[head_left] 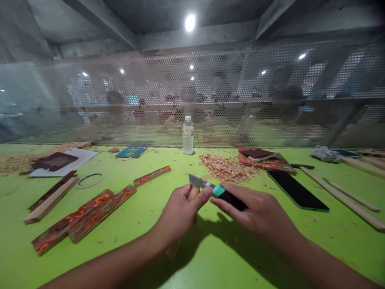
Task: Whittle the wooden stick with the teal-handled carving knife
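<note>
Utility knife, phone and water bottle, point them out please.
Utility knife (219, 190), head view: teal handle section.
Phone (296, 189), head view: middle of dark screen.
Water bottle (188, 133), head view: label.

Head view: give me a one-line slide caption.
Right hand holding a utility knife, left hand holding a wooden stick, over a green table strewn with wood shavings.

To my eye the table (144, 210) is vivid lime green. Around the black-and-teal knife (219, 190), pinkish-tan shavings (230, 168) show at one o'clock, a black phone (296, 188) at three, red strips (102, 211) with orange-yellow flowers between eight and nine, a blue multicoloured sheet (131, 151) at ten.
</note>
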`<state>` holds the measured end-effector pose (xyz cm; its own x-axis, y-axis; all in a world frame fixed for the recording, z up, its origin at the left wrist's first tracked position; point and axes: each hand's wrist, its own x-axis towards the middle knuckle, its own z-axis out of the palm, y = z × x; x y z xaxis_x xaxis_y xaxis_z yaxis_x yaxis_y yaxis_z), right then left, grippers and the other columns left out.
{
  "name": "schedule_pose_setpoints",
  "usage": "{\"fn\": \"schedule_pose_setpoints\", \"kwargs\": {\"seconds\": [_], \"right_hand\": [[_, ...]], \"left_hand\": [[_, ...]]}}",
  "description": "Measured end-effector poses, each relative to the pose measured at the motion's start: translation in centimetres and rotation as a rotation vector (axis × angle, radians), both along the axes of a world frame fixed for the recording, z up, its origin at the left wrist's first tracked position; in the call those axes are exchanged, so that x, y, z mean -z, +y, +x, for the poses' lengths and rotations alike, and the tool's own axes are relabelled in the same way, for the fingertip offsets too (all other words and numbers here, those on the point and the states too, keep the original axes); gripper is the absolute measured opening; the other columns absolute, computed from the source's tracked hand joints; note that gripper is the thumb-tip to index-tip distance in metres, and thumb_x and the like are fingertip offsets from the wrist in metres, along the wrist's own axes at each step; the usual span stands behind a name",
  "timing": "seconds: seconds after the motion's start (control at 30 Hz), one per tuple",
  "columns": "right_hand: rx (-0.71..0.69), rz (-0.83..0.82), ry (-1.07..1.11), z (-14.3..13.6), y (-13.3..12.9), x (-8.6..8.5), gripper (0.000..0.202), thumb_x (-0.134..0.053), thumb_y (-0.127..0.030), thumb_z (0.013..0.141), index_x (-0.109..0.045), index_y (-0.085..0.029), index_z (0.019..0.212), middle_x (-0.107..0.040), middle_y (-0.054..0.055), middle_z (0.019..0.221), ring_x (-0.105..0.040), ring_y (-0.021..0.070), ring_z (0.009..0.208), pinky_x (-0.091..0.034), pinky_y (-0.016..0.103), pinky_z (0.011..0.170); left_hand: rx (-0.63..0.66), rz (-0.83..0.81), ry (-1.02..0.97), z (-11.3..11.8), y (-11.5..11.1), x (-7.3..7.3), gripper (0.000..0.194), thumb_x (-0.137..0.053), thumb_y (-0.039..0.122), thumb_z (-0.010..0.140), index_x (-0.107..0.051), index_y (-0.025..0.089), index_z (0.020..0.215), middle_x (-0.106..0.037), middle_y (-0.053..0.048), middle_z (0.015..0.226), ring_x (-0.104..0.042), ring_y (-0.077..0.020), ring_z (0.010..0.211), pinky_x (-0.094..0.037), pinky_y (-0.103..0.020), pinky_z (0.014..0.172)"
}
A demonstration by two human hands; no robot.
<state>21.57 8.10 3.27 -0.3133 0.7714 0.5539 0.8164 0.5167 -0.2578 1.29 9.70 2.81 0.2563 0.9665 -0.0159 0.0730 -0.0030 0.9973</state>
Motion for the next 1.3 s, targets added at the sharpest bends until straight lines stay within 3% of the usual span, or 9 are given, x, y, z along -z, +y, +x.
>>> {"fn": "schedule_pose_setpoints", "kwargs": {"seconds": [0.1, 0.27, 0.47, 0.83, 1.0, 1.13, 1.3], "right_hand": [[0.067, 0.023, 0.023, 0.4, 0.2, -0.4, 0.034, -0.058, -0.052, 0.102, -0.076, -0.024, 0.107, -0.082, 0.006, 0.091, -0.074, 0.0234, 0.068, -0.047, 0.030, 0.057], [0.086, 0.041, 0.069, 1.2, 0.9, -0.8, 0.033, -0.059, -0.052, 0.101, -0.077, -0.025, 0.109, -0.081, 0.004, 0.088, -0.074, 0.0220, 0.069, -0.048, 0.028, 0.059], [-0.046, 0.014, 0.123, 1.2, 1.2, -0.8, 0.031, -0.059, -0.050, 0.101, -0.076, -0.024, 0.105, -0.081, 0.003, 0.088, -0.073, 0.0194, 0.069, -0.051, 0.026, 0.062], [-0.328, -0.122, 0.037, 1.0, 1.2, -1.1, 0.028, -0.059, -0.042, 0.100, -0.073, -0.021, 0.091, -0.072, -0.001, 0.069, -0.063, 0.0128, 0.057, -0.043, 0.022, 0.055], [-0.289, -0.088, 0.007, 1.0, 1.0, -0.9, 0.026, -0.058, -0.041, 0.100, -0.074, -0.021, 0.094, -0.077, 0.002, 0.076, -0.067, 0.0152, 0.061, -0.046, 0.024, 0.058], [-0.212, -0.007, 0.008, 0.7, 0.7, -0.2, 0.029, -0.057, -0.046, 0.102, -0.074, -0.022, 0.103, -0.081, 0.005, 0.090, -0.073, 0.0192, 0.070, -0.049, 0.027, 0.063], [-0.098, 0.016, 0.052, 0.1, -0.2, -0.2, 0.028, -0.060, -0.047, 0.102, -0.075, -0.023, 0.104, -0.081, 0.003, 0.087, -0.073, 0.0187, 0.068, -0.048, 0.026, 0.060]], "left_hand": [[-0.017, 0.020, -0.002, 0.1, 0.0, 0.1, 0.053, -0.068, 0.065, 0.089, -0.041, 0.023, 0.070, -0.031, 0.012, 0.052, -0.027, -0.0067, 0.045, -0.024, -0.021, 0.044], [0.072, 0.009, -0.029, 0.0, 0.0, 0.0, 0.054, -0.068, 0.069, 0.087, -0.042, 0.024, 0.071, -0.037, 0.012, 0.047, -0.030, -0.0059, 0.039, -0.027, -0.019, 0.039], [0.235, -0.066, -0.088, -0.1, -0.1, -0.1, 0.054, -0.067, 0.073, 0.085, -0.043, 0.025, 0.073, -0.043, 0.011, 0.044, -0.034, -0.0068, 0.034, -0.028, -0.019, 0.033], [0.243, -0.061, -0.101, -0.1, 0.0, 0.1, 0.054, -0.078, 0.067, 0.078, -0.046, 0.024, 0.069, -0.034, 0.013, 0.043, -0.028, -0.0061, 0.034, -0.024, -0.019, 0.034], [0.227, -0.025, 0.002, -0.4, 0.2, 0.0, 0.051, -0.075, 0.065, 0.083, -0.046, 0.024, 0.070, -0.035, 0.012, 0.044, -0.026, -0.0076, 0.038, -0.019, -0.023, 0.040], [0.132, 0.050, 0.063, -0.3, 0.2, -0.1, 0.050, -0.070, 0.067, 0.086, -0.051, 0.023, 0.071, -0.029, 0.012, 0.049, -0.022, -0.0093, 0.046, -0.018, -0.026, 0.046], [0.045, 0.060, 0.037, 0.0, -0.1, -0.2, 0.056, -0.071, 0.068, 0.083, -0.044, 0.023, 0.067, -0.030, 0.010, 0.054, -0.022, -0.0088, 0.051, -0.019, -0.026, 0.048]]}}
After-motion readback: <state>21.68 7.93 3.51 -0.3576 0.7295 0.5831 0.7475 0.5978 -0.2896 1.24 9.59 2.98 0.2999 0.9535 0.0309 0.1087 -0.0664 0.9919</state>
